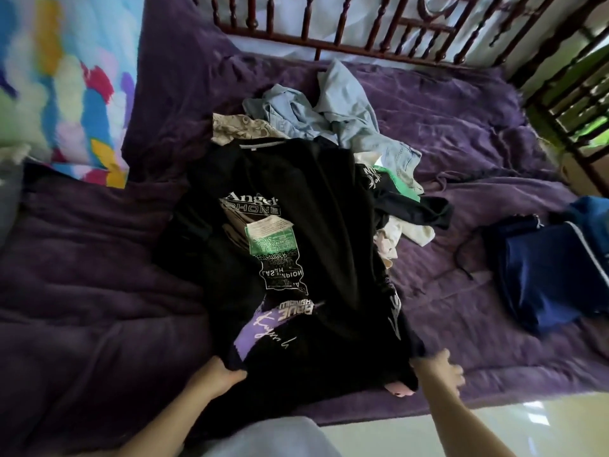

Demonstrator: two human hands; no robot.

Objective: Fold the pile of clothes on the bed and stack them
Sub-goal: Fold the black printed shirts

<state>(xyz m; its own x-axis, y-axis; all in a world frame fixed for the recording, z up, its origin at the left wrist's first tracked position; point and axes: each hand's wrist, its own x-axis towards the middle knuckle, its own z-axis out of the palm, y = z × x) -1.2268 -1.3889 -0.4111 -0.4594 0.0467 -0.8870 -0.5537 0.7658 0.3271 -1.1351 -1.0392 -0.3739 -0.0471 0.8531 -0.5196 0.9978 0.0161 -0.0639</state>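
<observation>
Flattening black T-shirt point(296, 245): print-up, near edge of bed point(99, 291), partly over pile point(333, 120). Left hand point(224, 374) pinches hem. Right hand point(440, 371) at opposite hem corner, grip blurred, cannot tell. Advised: tension hem evenly before folding sides in.

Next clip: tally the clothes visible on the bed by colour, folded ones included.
Black: 2, printed T-shirt and crumpled black garment
Light blue: 1, denim heap, pieces inseparable
Beige: 1, patterned garment
Cream: 1, cream garment
Navy: 1, folded navy garment
Pink: 1, pink scrap
Total: at least 7
</observation>
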